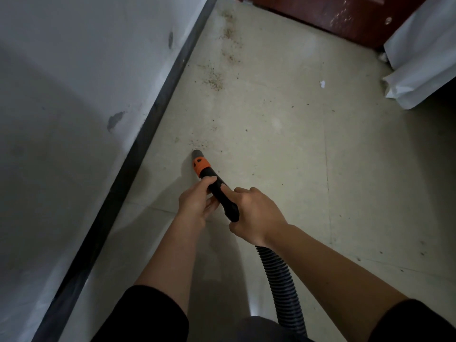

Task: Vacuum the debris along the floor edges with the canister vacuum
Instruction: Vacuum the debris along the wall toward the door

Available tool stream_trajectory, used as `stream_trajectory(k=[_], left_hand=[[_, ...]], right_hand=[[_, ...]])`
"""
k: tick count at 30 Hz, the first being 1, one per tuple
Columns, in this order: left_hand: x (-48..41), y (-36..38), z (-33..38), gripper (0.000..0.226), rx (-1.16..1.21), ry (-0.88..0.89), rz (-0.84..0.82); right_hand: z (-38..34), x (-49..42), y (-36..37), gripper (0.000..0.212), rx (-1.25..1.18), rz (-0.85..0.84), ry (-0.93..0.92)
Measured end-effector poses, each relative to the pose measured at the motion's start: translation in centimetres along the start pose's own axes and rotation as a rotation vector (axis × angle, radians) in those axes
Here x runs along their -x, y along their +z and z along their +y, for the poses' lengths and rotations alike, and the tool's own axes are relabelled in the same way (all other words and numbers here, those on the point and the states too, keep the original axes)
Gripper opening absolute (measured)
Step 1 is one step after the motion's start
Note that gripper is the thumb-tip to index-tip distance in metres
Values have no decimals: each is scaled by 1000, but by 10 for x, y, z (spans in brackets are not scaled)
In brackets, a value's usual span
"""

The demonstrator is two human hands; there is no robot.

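Within curled fingers (243, 191), vacuum nozzle (228, 206)

The pale tiled floor (271, 169) carries brown crumbs (214, 80) in scattered patches near the black baseboard (148, 134), finer dark specks farther out, a small white scrap (322, 84), and a white sheet's folded edge (419, 77) at right.

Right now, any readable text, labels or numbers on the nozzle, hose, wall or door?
None readable.
Orange collar on the nozzle: dark marks, too small to tell if they are text.
Hose, wall, door, white wrapping: no print visible.
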State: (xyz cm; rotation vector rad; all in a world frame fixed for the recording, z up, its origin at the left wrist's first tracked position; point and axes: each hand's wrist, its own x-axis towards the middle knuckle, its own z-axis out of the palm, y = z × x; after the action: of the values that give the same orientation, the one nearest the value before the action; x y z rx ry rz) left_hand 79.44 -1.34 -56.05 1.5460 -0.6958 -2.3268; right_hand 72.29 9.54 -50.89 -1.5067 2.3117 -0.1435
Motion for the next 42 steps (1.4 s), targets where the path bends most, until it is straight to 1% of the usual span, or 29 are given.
stream_trajectory(k=[6,15,17,24,28,33,36,42], left_hand=[[-4,-5,7,30,11,9,13],[-12,0,18,35,5,29,19],[-13,3,16,34,-4,22,13],[-11,28,-1,30,-46,-16,-19],[-8,45,-10,32,-84,-34,-43],[0,66,-24,28,-130,-64,-69],[4,74,-34,26,-151,-75,-76],[11,81,-55,31,-238,-112,-128]], right_hand=[[-6,-9,0,78,-22,0,-13],[-4,-25,-3,70,-45,10,-10],[1,-23,-2,71,-43,15,-1],[24,-3,-6,77,-23,17,45],[39,9,-11,79,-23,20,82],[57,28,-18,77,-12,14,126],[66,38,-21,81,-2,-3,138],[78,69,-22,82,13,-26,165]])
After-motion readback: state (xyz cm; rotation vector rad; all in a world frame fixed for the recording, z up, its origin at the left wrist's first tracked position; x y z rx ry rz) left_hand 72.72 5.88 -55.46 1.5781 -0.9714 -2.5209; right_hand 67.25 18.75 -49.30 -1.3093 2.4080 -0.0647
